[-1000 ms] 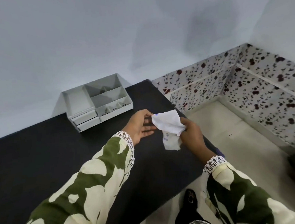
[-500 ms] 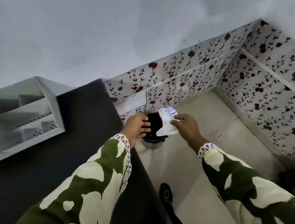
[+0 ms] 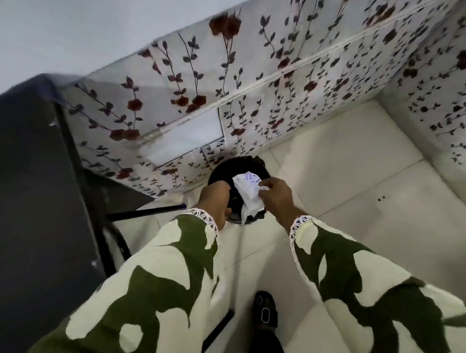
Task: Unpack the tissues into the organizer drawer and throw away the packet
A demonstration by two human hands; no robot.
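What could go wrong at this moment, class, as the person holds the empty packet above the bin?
1. The packet is light and crumpled, pinched only by the right hand; on release it may drift and land on the floor tiles instead.
2. The left hand sits over the black bin at its rim, narrowing the opening; the packet could catch on it.
3. The view is blurred, so aim may be hurried.

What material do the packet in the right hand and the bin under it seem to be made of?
Packet: probably thin plastic film, white with blue print; it crumples and creases in the right hand. Bin: dark round rim, apparently a black liner bag over it; the body is mostly hidden, so plastic or metal cannot be told.
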